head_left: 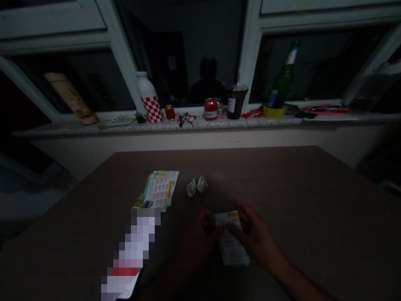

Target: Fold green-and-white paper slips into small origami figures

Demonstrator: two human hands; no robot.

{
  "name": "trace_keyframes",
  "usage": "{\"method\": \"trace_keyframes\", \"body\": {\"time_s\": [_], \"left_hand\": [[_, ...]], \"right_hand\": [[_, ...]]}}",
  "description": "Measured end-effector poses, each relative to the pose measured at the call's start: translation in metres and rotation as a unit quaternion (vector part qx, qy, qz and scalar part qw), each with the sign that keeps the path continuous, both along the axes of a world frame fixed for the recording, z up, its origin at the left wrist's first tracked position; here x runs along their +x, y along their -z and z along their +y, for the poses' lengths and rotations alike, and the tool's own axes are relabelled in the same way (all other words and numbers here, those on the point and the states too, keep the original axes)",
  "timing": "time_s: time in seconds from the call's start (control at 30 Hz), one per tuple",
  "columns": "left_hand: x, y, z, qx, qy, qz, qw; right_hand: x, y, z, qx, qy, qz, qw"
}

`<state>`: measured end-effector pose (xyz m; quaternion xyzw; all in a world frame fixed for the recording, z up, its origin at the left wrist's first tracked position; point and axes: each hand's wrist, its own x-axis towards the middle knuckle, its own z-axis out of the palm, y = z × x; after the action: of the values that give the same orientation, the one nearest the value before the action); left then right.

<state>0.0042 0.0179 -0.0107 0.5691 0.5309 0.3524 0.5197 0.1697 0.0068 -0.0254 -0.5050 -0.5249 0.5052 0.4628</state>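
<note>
In the dim light, a printed paper slip point(234, 248) or small stack of slips lies in front of me on the table. My left hand point(200, 234) grips its left edge, fingers curled. From the other side my right hand point(257, 232) closes on it, and the two thumbs meet over the upper part. Whether one sheet or more is held is too dark to tell. Just beyond my hands stand two small folded paper pieces point(196, 186). Farther left lies a fanned pile of similar printed slips point(158, 190).
A bright, blurred-out device point(131, 255) rests at the table's point(297, 179) left front. Behind, the windowsill point(188, 124) carries a checkered bottle point(152, 102), a red can point(211, 109), a dark cup point(235, 102), a green bottle point(283, 81) in a yellow tape roll point(274, 111), and a tan cylinder point(72, 99).
</note>
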Motion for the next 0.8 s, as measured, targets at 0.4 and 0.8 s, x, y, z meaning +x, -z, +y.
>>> {"method": "trace_keyframes", "body": {"time_s": [0.4,0.8], "left_hand": [[-0.0066,-0.0009,-0.0014,0.016,-0.006,0.068,0.998],[-0.0082,0.0008,0.0004,0.032,0.0,0.114,0.993]], "right_hand": [[0.0004,0.0036,-0.0004,0.043,0.026,-0.12,0.991],[0.0005,0.0018,-0.0025,0.066,0.025,-0.195,0.978]]}}
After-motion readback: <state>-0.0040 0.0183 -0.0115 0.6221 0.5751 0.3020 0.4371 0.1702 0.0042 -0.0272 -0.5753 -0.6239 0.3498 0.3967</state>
